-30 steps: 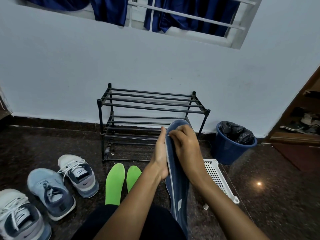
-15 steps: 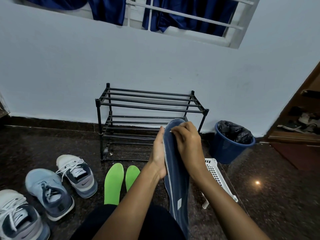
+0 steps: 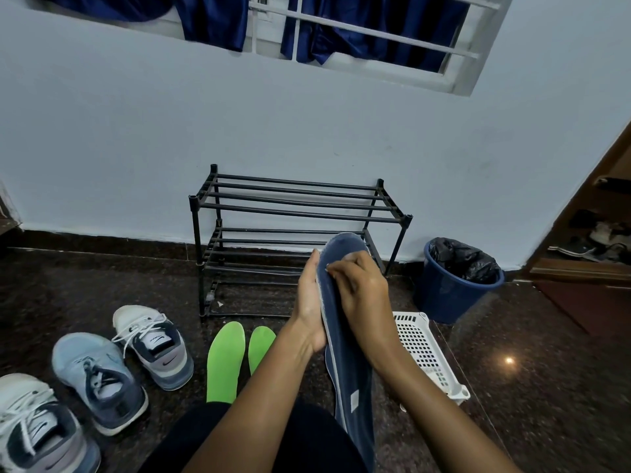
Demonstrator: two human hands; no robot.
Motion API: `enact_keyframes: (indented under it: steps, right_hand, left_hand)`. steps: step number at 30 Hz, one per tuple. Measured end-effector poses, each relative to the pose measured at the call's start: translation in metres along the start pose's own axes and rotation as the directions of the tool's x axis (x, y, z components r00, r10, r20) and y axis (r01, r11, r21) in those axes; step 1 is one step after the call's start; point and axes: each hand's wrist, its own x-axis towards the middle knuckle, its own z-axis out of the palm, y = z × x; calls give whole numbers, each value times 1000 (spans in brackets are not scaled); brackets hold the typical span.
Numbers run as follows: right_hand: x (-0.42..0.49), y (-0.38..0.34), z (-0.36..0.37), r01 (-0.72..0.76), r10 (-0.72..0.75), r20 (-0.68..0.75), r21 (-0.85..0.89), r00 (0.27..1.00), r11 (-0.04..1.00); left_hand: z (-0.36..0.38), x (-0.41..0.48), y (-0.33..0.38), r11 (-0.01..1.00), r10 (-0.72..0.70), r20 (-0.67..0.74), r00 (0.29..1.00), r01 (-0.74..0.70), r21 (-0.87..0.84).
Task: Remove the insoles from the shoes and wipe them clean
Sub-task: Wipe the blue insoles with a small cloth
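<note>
Taking your hands as the middle of the dial, the black shoe rack [image 3: 297,213] stands at 12 o'clock against the wall, its bars bare. The blue bin [image 3: 454,302] with its black liner sits at 3 o'clock, and the white slotted basket [image 3: 426,349] lies on the floor at 4 o'clock. Three shoes [image 3: 99,380] are lined up at 8 o'clock, toes towards you.

The blue insole [image 3: 348,363] is out of its shoe and held on end between your hands, toe end up in front of the rack and heel down by your lap. The two green insoles [image 3: 225,360] lie flat on the floor at 7 o'clock, just beside each other.

Your left hand [image 3: 309,302] is flat, fingers straight, backing the blue insole from its left side. Your right hand [image 3: 358,288] has its fingers bunched across the upper face, tips at the left edge; a white speck there is too small to call a cloth.

Over the last second your right hand has hardly left the toe end, and its fingertips have only crept towards that edge. I judge you are working one spot, with the heel half untouched and some shoes probably still to empty
</note>
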Motion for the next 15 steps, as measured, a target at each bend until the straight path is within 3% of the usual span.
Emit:
enact_keyframes:
  steps: [15]
  right_hand:
    - [-10,-6,-1,-15,13,21,76,1000,997]
  left_hand:
    - [-6,2,0,999,-25,6,1000,25,25]
